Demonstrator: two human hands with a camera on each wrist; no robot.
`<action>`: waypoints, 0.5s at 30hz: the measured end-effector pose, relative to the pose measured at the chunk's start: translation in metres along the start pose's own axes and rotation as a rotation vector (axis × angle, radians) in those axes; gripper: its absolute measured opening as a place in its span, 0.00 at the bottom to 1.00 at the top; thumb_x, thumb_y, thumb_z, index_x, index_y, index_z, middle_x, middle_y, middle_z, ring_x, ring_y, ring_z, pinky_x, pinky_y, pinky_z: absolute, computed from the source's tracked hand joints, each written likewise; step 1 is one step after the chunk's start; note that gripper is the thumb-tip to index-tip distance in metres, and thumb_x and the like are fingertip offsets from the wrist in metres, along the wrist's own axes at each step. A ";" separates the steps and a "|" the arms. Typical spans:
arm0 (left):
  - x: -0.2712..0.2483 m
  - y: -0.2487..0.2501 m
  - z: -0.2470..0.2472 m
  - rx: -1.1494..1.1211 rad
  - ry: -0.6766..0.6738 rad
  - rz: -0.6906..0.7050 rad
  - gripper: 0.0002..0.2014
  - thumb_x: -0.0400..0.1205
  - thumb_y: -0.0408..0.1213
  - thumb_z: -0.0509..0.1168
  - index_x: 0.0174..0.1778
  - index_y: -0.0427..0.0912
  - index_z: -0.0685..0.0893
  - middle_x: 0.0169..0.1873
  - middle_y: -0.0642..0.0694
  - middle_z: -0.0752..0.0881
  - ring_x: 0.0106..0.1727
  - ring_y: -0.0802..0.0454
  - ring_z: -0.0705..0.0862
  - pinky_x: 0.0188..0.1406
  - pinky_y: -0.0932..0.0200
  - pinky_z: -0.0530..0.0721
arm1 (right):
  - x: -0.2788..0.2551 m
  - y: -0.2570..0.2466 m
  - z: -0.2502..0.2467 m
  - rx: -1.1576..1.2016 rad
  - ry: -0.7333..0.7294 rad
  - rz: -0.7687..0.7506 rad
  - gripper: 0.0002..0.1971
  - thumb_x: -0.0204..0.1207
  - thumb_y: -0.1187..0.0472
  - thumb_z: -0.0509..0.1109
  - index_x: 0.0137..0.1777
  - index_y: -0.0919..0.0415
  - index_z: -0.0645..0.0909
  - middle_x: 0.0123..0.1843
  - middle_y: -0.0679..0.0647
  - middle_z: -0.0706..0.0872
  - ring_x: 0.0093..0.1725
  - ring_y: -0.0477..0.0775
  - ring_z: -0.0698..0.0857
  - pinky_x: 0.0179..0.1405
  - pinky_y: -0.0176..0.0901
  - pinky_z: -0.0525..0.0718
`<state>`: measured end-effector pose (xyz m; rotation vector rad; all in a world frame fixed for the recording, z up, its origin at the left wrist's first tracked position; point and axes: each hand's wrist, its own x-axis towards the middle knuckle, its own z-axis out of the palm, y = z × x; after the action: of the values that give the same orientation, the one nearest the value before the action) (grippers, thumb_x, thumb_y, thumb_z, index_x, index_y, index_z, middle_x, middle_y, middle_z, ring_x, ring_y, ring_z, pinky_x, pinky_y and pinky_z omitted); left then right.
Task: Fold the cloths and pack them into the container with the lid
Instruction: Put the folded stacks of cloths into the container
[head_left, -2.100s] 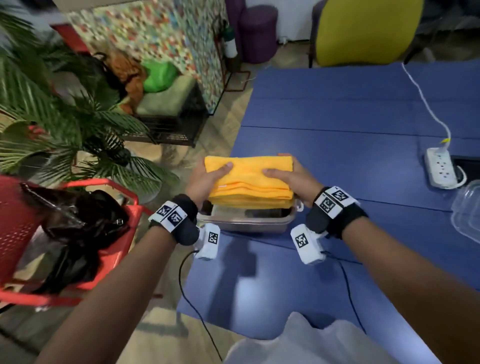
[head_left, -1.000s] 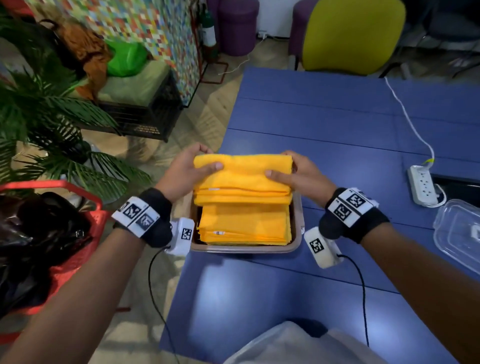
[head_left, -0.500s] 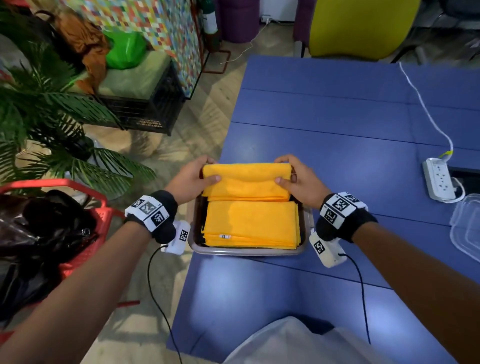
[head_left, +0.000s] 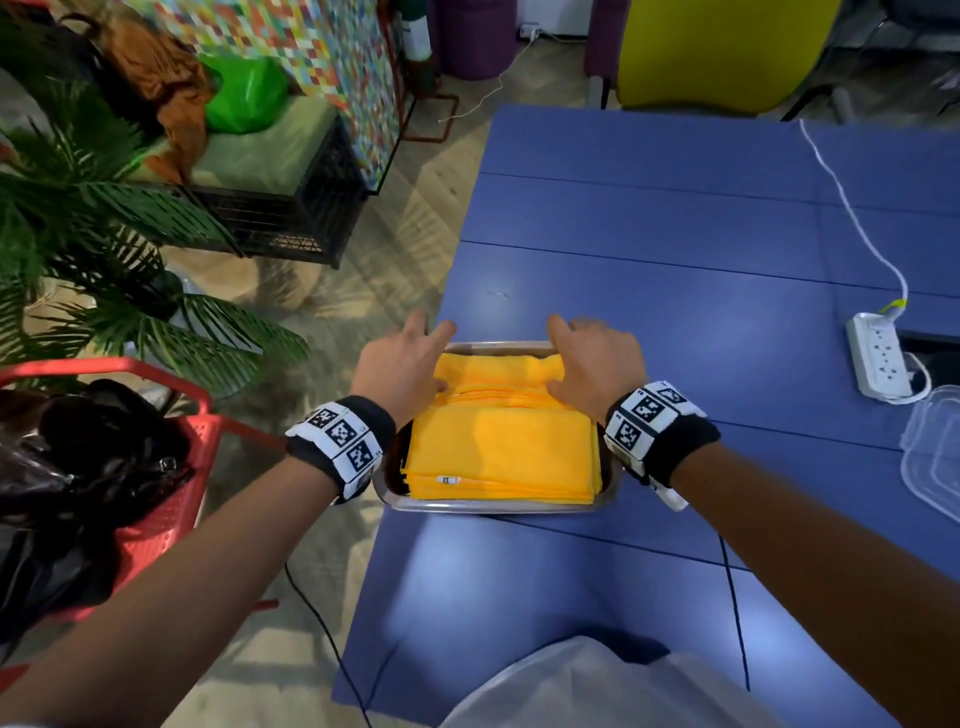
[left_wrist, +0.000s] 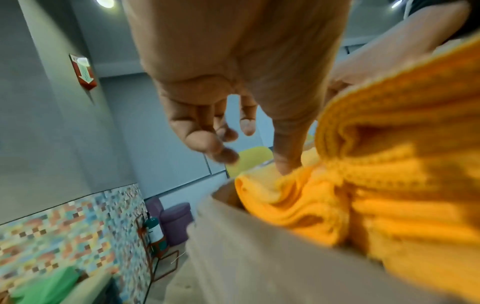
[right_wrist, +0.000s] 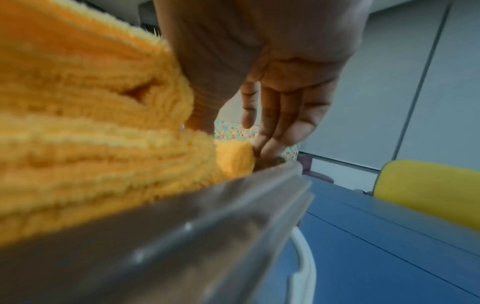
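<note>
A metal container (head_left: 498, 506) stands at the near left of the blue table (head_left: 649, 218). One stack of folded yellow cloths (head_left: 498, 452) fills its near half. A second yellow stack (head_left: 498, 371) lies in its far half. My left hand (head_left: 402, 364) is at that stack's left end, its thumb pressing into the cloth (left_wrist: 389, 185) and its fingers spread loosely over the container wall (left_wrist: 259, 246). My right hand (head_left: 597, 364) is at the right end, with straight fingers (right_wrist: 272, 123) reaching down beside the cloth (right_wrist: 91, 144) inside the rim (right_wrist: 207, 216). A clear lid (head_left: 935, 452) lies at the right edge.
A white power strip (head_left: 878, 358) with its cable lies at the right of the table. A red basket (head_left: 156, 509) holding a black bag stands off the table to the left, beside a plant (head_left: 104, 260). A yellow chair (head_left: 722, 52) stands beyond the table.
The second stack, held up between both hands over the container, has come down into its far half. Both hands have loosened their hold and slid to the far corners.
</note>
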<state>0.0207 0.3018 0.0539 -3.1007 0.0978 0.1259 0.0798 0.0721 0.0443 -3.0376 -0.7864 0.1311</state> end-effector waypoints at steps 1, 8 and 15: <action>0.000 -0.002 -0.002 -0.111 0.020 0.051 0.19 0.75 0.48 0.74 0.56 0.47 0.75 0.53 0.44 0.76 0.51 0.43 0.81 0.36 0.52 0.77 | 0.000 0.002 -0.004 0.068 0.031 -0.023 0.19 0.70 0.50 0.73 0.56 0.55 0.71 0.45 0.51 0.77 0.43 0.57 0.79 0.28 0.44 0.72; -0.023 0.002 -0.012 -0.278 -0.482 0.279 0.22 0.76 0.63 0.67 0.55 0.50 0.82 0.49 0.53 0.82 0.52 0.52 0.78 0.47 0.56 0.73 | -0.030 0.018 -0.017 0.476 -0.584 -0.184 0.28 0.68 0.39 0.76 0.64 0.53 0.80 0.56 0.46 0.81 0.56 0.48 0.80 0.57 0.45 0.81; -0.027 -0.017 -0.024 -0.680 -0.541 0.243 0.15 0.77 0.53 0.72 0.41 0.46 0.79 0.39 0.49 0.77 0.41 0.59 0.75 0.36 0.66 0.72 | -0.042 0.031 -0.024 0.659 -0.483 -0.224 0.14 0.69 0.46 0.79 0.45 0.53 0.81 0.41 0.48 0.82 0.40 0.47 0.79 0.38 0.42 0.77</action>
<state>-0.0029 0.3193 0.0808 -3.5264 0.5040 1.2273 0.0599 0.0253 0.0714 -2.2924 -0.8693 0.9361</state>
